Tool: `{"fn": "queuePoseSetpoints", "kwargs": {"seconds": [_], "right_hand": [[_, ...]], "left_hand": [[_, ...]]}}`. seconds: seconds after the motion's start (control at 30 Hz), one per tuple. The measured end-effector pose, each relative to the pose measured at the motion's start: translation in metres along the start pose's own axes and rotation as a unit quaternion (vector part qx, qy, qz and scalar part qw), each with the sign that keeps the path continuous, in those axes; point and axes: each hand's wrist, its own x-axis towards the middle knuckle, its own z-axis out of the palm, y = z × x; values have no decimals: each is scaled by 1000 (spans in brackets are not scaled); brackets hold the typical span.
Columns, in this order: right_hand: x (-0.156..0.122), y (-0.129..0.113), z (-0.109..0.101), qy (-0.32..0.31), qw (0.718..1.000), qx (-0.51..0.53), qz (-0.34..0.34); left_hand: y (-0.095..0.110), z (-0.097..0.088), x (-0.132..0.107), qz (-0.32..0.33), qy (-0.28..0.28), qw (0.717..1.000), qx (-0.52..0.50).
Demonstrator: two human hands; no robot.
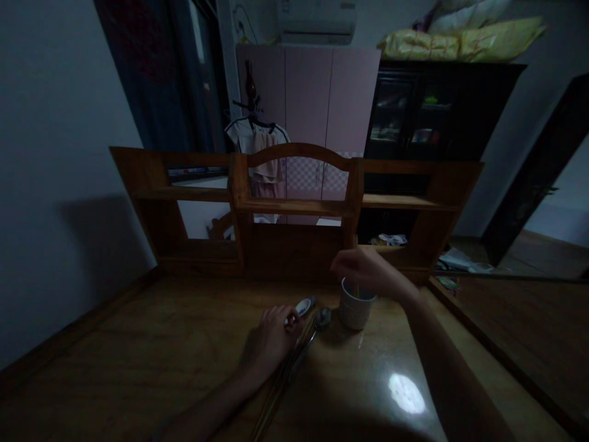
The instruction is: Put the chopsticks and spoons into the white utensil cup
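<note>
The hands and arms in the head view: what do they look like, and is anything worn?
The left hand and right hand are human and gloveless. Neither the left forearm nor right forearm shows a sleeve, watch, cable or marking, as far as the dim light reveals.

we are in a lived-in room of a home, though we cannot tell whether it serves as a bedroom. we see a pink wardrobe (308, 104) with a checkered band (301, 174), clothes (264, 147) hung on a stand (251, 86), and a dark curtain (133, 55). an air conditioner (317, 21) is mounted high up, and yellow bundles (460, 46) lie atop a dark glass-doored cabinet (478, 110). we look across a wooden desk (184, 325) backed by shelves (294, 207).
</note>
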Motion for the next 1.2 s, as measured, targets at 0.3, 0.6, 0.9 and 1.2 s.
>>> {"fn": "queuePoseSetpoints", "kwargs": {"seconds": [0.3,0.6,0.9,1.2], "right_hand": [[16,14,86,-184,961,-200,50],[22,33,110,-258,941,-216,49],[28,40,120,-306,934,-183,11],[32,52,126,-346,928,-140,-18]], "left_hand": [[-9,6,-5,25,-35,998,54],[-15,9,-4,30,-47,997,62],[-22,13,-1,39,-71,995,59],[-24,16,-2,48,-48,995,69]]}}
